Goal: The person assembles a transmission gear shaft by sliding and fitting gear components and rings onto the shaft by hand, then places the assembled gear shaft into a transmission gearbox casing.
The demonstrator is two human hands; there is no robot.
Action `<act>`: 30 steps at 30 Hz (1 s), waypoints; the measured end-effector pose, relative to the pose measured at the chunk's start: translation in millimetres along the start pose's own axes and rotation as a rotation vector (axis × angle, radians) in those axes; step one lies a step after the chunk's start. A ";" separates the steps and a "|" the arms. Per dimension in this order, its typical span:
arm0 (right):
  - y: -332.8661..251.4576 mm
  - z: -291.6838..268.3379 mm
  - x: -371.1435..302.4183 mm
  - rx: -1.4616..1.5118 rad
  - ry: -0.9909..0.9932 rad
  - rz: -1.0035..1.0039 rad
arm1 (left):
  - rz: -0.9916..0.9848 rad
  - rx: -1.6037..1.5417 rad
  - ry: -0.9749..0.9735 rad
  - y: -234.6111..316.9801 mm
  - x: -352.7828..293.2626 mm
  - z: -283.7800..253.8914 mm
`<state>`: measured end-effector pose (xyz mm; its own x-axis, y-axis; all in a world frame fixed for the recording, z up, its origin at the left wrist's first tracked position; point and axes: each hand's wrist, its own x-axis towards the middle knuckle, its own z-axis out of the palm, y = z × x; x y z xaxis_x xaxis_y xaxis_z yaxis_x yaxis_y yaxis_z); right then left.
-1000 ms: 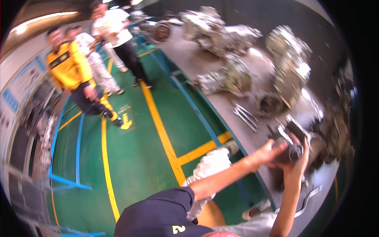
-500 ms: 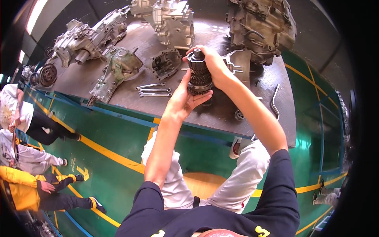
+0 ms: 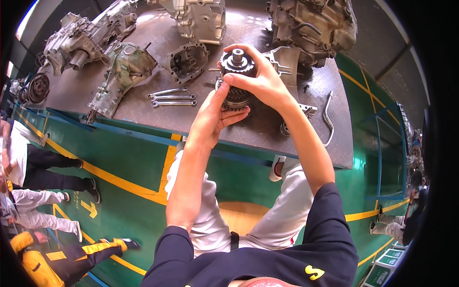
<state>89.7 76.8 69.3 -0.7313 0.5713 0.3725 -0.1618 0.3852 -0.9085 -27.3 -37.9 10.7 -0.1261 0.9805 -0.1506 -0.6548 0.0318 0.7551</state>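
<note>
Gearset fills curled right hand, cupped left hand.

Left of the left hand, three wrenches and a hollow casing lie on the metal table; right of the right hand, a bent rod.

Left grip cupped low, right grip curled higher

The gears are dark, ridged metal; the wrenches left of them, smooth, shiny metal; the tabletop, scuffed metal; the near trousers, matt cloth.
</note>
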 end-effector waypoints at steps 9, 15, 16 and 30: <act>4.2 -23.8 -3.0 0.194 -0.126 0.034 | 0.024 0.079 0.032 -1.5 -2.7 7.6; 3.3 -27.0 -3.5 0.069 -0.130 -0.028 | 0.031 0.068 0.019 1.3 -2.6 7.5; 1.7 -29.2 -3.3 0.051 -0.130 -0.032 | 0.036 0.072 0.003 1.2 -3.2 8.7; -9.9 -23.5 -6.9 -0.169 -0.007 -0.224 | 0.019 0.087 0.030 -0.9 -8.2 6.2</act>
<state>112.0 86.1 80.2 -0.6942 0.4537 0.5588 -0.2078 0.6170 -0.7590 -21.1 -44.8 15.2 -0.1610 0.9749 -0.1541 -0.5853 0.0314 0.8102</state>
